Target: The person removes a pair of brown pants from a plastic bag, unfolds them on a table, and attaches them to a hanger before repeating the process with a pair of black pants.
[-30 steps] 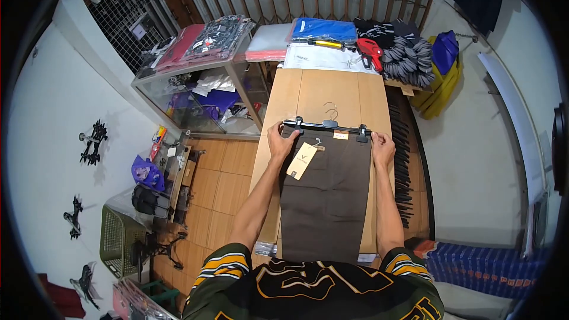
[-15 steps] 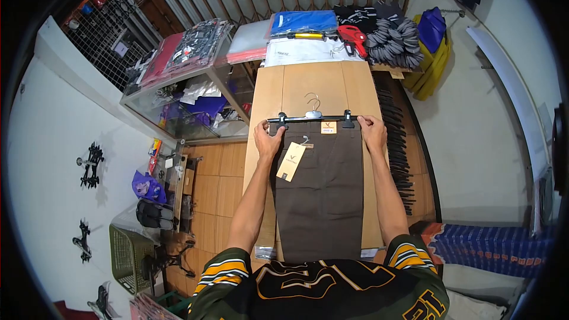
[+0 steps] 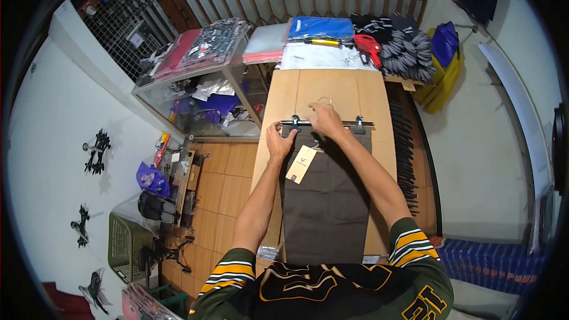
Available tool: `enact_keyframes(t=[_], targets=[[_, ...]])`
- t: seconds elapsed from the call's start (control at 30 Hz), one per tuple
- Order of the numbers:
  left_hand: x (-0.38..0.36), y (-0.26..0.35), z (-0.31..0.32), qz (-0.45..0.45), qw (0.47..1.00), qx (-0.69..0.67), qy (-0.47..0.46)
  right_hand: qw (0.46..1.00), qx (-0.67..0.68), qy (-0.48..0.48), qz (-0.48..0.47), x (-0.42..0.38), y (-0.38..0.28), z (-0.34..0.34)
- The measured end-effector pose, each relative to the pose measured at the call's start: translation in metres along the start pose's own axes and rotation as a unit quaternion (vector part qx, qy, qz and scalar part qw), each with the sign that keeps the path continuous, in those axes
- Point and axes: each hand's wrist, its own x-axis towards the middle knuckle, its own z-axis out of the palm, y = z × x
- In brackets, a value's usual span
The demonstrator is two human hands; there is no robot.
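Observation:
A pair of dark brown trousers (image 3: 326, 201) lies flat, clipped at the waistband to a black clip hanger (image 3: 368, 123). At the hanger's left end is my left hand (image 3: 278, 141), closed on the hanger and the waistband corner beside the left clip. My right hand (image 3: 325, 121) is over the middle of the hanger, just below its metal hook (image 3: 326, 101). Its fingers point left, slightly apart, and it covers the hanger's centre. A cream paper tag (image 3: 301, 165) hangs on the trousers' upper left. The right clip (image 3: 360, 122) grips the waistband, with no hand on it.
The trousers rest on a brown cardboard-covered table (image 3: 284, 92). Beyond are a blue packaged garment (image 3: 320, 27), a red tool (image 3: 368, 49) and grey bundles (image 3: 409, 53). A glass display case (image 3: 184, 104) stands left; many dark hangers (image 3: 405, 154) line the right side.
My right hand has left the hanger's right end and moved left to its middle, near the hook. My left hand stays at the left end. The view has shifted slightly.

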Motion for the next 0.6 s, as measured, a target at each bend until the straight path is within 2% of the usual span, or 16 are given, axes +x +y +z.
enact_keyframes(t=[0.03,0.13,0.17,0.27,0.43,0.53,0.6], targets=[[0.001,-0.001,0.0,-0.003,1.0,-0.004,-0.003,0.999,-0.022,-0.027,-0.023,0.003,-0.006,0.01],[0.002,-0.009,0.001,0.016,1.0,-0.008,-0.004,0.99,-0.041,-0.134,0.016,0.012,-0.017,0.026],[0.001,-0.008,-0.001,0.024,0.999,-0.031,0.0,0.996,-0.032,-0.085,-0.016,0.012,-0.014,0.038],[-0.001,-0.007,-0.007,0.022,0.998,-0.05,-0.016,0.992,-0.037,-0.12,-0.02,0.021,0.0,0.055],[0.002,0.003,-0.012,-0.047,0.994,-0.079,-0.053,0.989,0.045,-0.14,0.014,0.034,0.0,0.056],[0.008,-0.007,-0.006,-0.061,0.993,-0.075,-0.066,0.988,0.065,-0.132,0.044,0.042,0.003,0.056],[0.013,-0.018,0.0,-0.043,0.988,-0.121,-0.085,0.988,0.107,-0.097,0.061,0.048,0.012,0.067]])
